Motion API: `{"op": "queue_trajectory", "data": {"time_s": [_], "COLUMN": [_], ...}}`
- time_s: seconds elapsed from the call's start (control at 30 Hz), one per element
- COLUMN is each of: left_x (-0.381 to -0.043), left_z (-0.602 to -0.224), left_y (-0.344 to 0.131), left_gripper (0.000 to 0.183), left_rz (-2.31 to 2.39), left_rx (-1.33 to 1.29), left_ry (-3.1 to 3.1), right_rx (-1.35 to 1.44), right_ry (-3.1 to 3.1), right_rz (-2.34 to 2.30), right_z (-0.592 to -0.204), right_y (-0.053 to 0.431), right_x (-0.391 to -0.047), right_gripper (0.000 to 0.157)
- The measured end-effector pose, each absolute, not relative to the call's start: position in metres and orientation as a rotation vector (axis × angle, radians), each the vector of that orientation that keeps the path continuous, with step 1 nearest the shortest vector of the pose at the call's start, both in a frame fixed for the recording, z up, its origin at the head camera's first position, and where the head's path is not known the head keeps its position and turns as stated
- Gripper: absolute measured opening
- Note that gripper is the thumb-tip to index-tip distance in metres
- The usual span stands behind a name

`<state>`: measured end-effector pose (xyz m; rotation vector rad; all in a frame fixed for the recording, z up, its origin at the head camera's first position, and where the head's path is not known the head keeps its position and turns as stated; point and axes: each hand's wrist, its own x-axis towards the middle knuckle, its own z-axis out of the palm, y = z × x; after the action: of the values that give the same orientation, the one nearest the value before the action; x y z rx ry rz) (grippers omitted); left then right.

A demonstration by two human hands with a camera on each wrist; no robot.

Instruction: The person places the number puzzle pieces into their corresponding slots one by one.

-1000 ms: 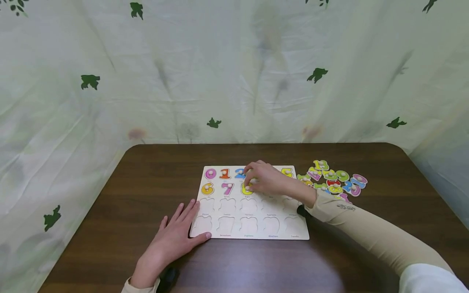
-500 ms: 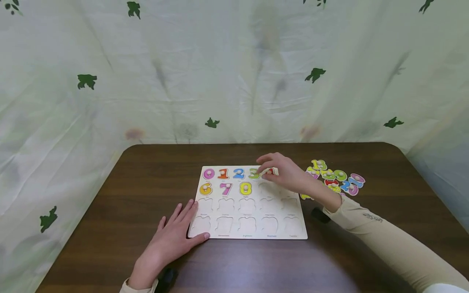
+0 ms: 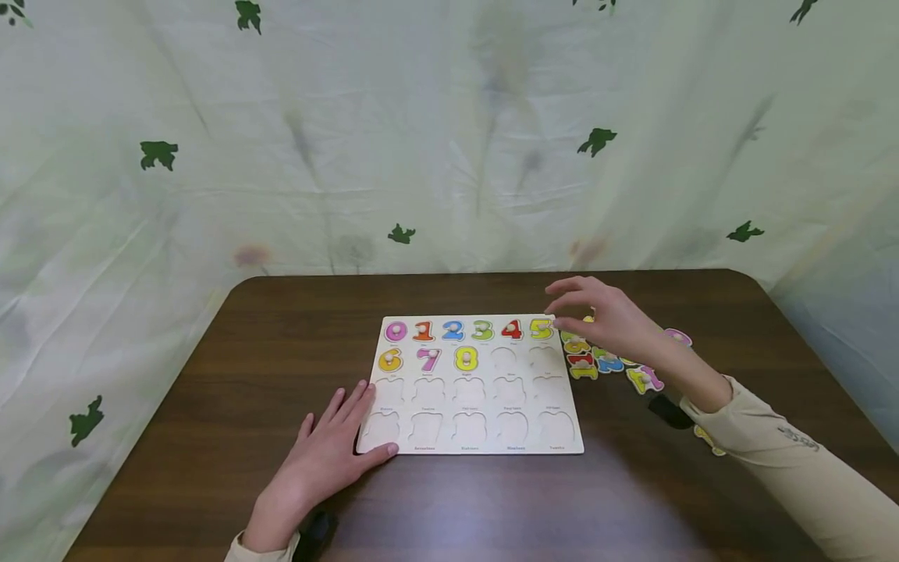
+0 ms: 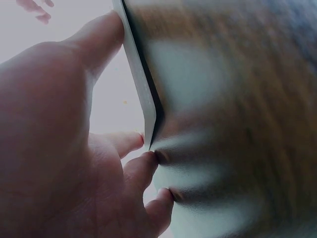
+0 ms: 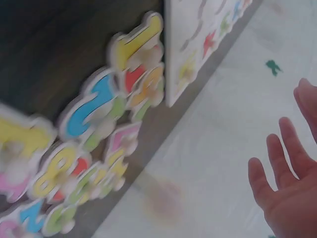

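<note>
A white number puzzle board (image 3: 449,385) lies on the table, with the knobbed numbers 0 to 8 in its top two rows and vacant outlines below. My left hand (image 3: 326,453) rests on the board's lower left corner, fingers spread; in the left wrist view the left hand (image 4: 54,114) lies against the board's edge (image 4: 140,89). My right hand (image 3: 611,318) hovers past the board's upper right corner, near the yellow 5 (image 3: 541,329), over the loose number pieces (image 3: 607,364). In the right wrist view the right hand (image 5: 292,193) has its fingers extended and holds nothing.
Loose pieces, among them a blue 2 (image 5: 91,109), overlap in a heap right of the board, partly hidden by my right arm. A yellow piece (image 3: 708,439) lies closer to me. Behind the brown table (image 3: 316,312) hangs a pale curtain (image 3: 435,140).
My right hand has let go of the yellow 8 on the board and moved right, over the loose pieces. My left hand has stayed on the board's corner.
</note>
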<state>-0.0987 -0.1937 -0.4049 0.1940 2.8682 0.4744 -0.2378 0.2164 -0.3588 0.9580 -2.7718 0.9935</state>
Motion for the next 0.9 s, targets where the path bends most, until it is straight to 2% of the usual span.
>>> {"op": "queue_trajectory", "data": {"time_s": [0.9], "left_x": [-0.101], "left_z": [-0.407], "left_y": [-0.195], "left_gripper": [0.103], "left_rz": [0.478], "left_rx": [0.209], "left_ry": [2.861], "right_rx": [0.604], "right_ry": [-2.805], "right_rz": [0.915], "right_z": [-0.353], "right_y": [0.312], "right_x": [-0.193], "right_gripper": [0.017]}}
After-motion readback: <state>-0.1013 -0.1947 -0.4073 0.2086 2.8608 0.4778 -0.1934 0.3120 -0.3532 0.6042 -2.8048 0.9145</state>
